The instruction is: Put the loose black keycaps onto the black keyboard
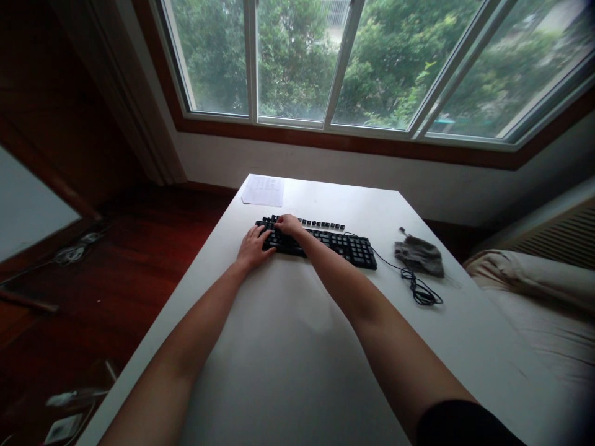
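A black keyboard lies across the far middle of a white table. My left hand rests flat at the keyboard's left end, fingers stretched onto its near-left corner. My right hand reaches across to the keyboard's upper left keys, fingers curled down as if pinching a key; what it holds is too small to make out. A row of loose black keycaps sits just behind the keyboard.
A printed sheet of paper lies at the table's far left corner. A grey cloth and the keyboard's coiled black cable lie to the right. A bed adjoins the table's right side; windows behind.
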`<control>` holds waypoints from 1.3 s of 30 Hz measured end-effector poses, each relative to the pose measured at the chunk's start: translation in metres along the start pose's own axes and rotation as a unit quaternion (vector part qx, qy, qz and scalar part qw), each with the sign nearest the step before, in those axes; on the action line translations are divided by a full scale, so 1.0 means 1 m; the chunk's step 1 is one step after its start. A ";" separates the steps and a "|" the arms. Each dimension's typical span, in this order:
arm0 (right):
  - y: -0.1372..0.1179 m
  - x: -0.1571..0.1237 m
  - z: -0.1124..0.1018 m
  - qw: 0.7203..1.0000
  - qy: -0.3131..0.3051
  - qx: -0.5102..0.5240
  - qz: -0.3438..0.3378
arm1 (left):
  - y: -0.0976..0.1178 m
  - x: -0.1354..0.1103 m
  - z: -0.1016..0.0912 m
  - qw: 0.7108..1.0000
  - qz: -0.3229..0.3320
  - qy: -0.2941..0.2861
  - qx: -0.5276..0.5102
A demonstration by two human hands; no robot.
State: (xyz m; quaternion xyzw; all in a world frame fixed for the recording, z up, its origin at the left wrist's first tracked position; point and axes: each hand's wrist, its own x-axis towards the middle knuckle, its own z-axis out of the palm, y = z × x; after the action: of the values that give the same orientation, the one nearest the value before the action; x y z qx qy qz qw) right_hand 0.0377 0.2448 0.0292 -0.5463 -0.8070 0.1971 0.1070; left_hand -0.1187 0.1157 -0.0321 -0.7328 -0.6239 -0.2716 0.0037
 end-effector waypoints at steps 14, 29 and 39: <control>-0.014 -0.009 0.022 0.987 0.138 -0.062 0.063 | 0.002 0.000 -0.002 1.000 0.003 -0.003 0.009; -0.014 -0.007 0.028 0.990 0.108 -0.081 0.048 | 0.002 -0.001 -0.001 1.000 0.002 -0.004 0.007; 0.105 -0.080 -0.048 0.964 0.266 0.011 0.013 | 0.009 0.000 -0.003 0.998 -0.043 0.048 -0.004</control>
State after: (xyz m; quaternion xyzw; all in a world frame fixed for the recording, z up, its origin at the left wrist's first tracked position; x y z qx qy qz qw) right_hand 0.1748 0.2146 0.0303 -0.5880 -0.7405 0.0550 0.3209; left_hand -0.1122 0.1127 -0.0263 -0.6911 -0.6529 -0.3093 0.0189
